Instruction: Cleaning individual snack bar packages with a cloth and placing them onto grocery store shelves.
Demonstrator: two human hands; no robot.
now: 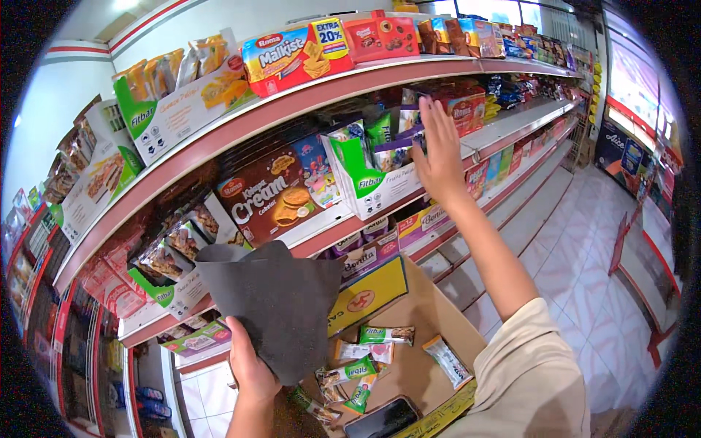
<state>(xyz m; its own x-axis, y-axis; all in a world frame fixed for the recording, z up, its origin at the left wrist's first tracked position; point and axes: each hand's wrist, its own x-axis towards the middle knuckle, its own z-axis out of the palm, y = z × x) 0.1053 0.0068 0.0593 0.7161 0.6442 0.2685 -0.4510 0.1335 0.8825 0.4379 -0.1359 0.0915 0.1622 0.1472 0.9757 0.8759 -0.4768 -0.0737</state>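
Observation:
My left hand is closed around the lower edge of a dark grey flexible sheet, folded or curled at its top, which I hold in front of the shelf. What it is exactly I cannot tell. My right hand reaches up to the middle shelf with its fingers stretched out. It is at the right side of a green and white display box of snack bars. Purple-edged wrappers stick up beside its fingers; whether they touch the palm is hidden.
Below my arms stands an open cardboard box with several loose snack bars and a dark phone in it. Biscuit packs line the top shelf. A brown cookie box stands left of the display box. Tiled floor lies right.

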